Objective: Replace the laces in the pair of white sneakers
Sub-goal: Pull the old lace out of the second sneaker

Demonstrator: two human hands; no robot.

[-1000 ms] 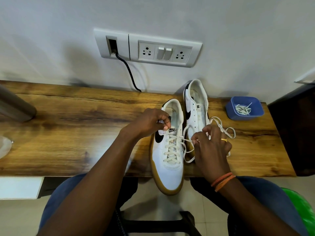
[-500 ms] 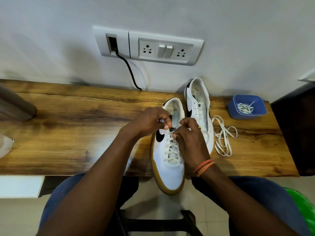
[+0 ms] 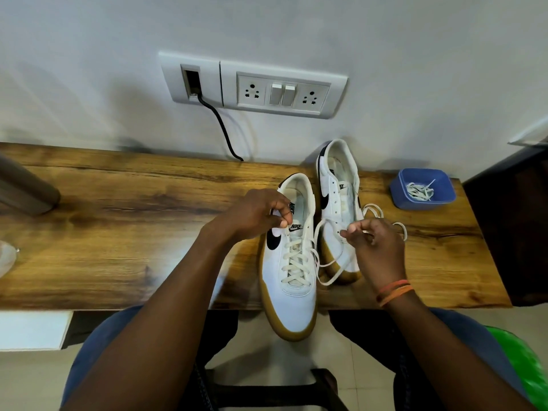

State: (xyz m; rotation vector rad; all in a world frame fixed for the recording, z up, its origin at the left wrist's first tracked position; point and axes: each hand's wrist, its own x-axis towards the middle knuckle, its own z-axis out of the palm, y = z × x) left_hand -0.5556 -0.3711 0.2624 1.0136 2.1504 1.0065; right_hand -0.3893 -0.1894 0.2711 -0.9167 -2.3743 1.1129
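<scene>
a laced white sneaker (image 3: 292, 262) with a gum sole is set on the wooden table (image 3: 118, 232), its toe hanging over the near edge. the left hand (image 3: 255, 213) is curled over the shoe's collar, and the tongue near the top eyelets is pinched between thumb and fingertips. to the right, the right hand (image 3: 375, 247) is held over the second white sneaker (image 3: 338, 203), and a cream lace (image 3: 321, 262) is pinched between its thumb and forefinger (the other fingers are folded in). from that pinch the lace is drawn leftward to the top of the laced shoe, and a slack loop is left hanging down over the second shoe's toe. the second sneaker lies just beside the first, farther back, with its eyelets bare. a loose lace (image 3: 378, 210) is seen on the table past the right hand, partly hidden by it. orange bands (image 3: 394, 292) are worn on the right wrist. at the far right of the table a blue tray (image 3: 398, 194) is placed, with a tangle of laces inside. on the wall behind, a switch panel (image 3: 281, 90) is mounted, and a black cable (image 3: 222, 129) is plugged in at its left.
</scene>
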